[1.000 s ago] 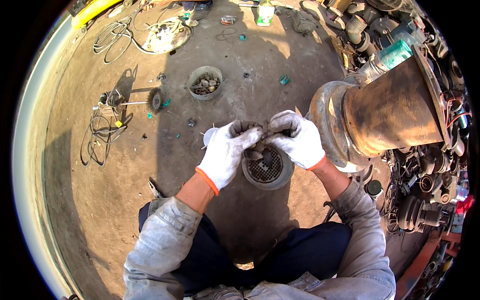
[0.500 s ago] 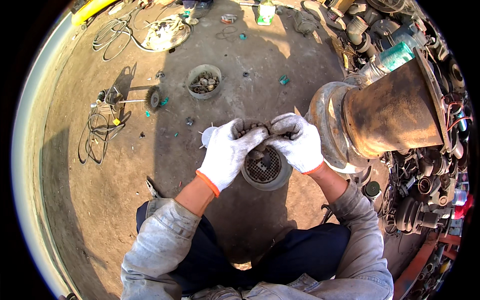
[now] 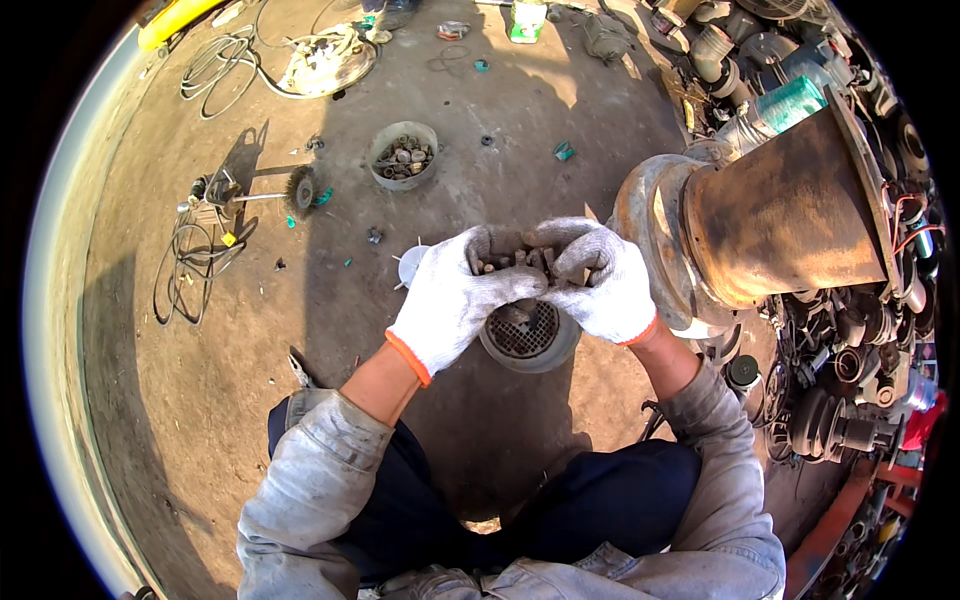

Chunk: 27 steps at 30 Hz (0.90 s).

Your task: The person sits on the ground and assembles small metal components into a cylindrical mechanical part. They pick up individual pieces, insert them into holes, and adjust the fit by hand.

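Both my hands wear white work gloves with grimy fingers and orange cuffs. My left hand (image 3: pixel 468 298) is cupped, with its fingers curled round several small, dark, bolt-like metal pieces (image 3: pixel 515 262). Close against it, my right hand (image 3: pixel 600 275) is curled with more of these pieces at its fingertips; the exact kind is too small to make out. Right below the hands stands a round metal housing with a grille (image 3: pixel 530 345), partly covered by my gloves. Beyond them, a round bowl (image 3: pixel 405 180) on the ground contains several small metal fittings.
A large rusty flanged cylinder (image 3: pixel 790 215) lies to the right, backed by heaped machine parts (image 3: pixel 840 370). At left are a wire-brush tool (image 3: pixel 300 192) and its cord. A white disc (image 3: pixel 410 265) lies beside my left hand. Coiled hose (image 3: pixel 330 60) sits far left.
My hands have tilted and drawn slightly apart at the top, so more of the small metal pieces show between them. My view has shifted slightly.
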Each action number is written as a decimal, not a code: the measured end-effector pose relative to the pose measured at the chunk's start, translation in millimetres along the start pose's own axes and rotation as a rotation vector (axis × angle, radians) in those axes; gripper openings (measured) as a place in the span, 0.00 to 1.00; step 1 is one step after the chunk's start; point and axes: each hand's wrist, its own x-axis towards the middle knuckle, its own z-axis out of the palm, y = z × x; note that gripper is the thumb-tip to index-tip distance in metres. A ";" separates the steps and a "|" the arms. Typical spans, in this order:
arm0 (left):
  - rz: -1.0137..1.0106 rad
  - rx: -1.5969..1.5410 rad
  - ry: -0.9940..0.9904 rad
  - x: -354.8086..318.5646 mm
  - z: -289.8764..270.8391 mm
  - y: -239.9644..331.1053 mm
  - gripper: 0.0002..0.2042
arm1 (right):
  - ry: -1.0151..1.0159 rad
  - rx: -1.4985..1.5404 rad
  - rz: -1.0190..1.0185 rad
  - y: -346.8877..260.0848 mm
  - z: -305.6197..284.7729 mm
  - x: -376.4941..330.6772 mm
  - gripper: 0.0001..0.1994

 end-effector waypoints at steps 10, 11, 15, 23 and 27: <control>0.027 0.034 -0.117 -9.4 7.3 -0.4 0.25 | -0.005 -0.053 -0.048 -15.0 -4.8 -7.4 0.18; -0.021 -0.182 -0.122 -12.3 7.7 -2.9 0.24 | 0.044 0.001 -0.035 -15.2 -4.4 -7.7 0.19; -0.248 -0.697 -0.273 -12.4 3.1 7.0 0.24 | 0.122 0.081 -0.006 -13.8 -12.1 -9.8 0.20; -0.235 -0.598 -0.339 -12.9 -4.4 -2.1 0.26 | -0.016 0.110 0.025 -22.9 -14.7 -9.2 0.20; -0.283 -0.675 -0.334 -12.6 -4.9 0.3 0.23 | -0.009 0.162 0.034 -16.5 -20.8 -14.1 0.23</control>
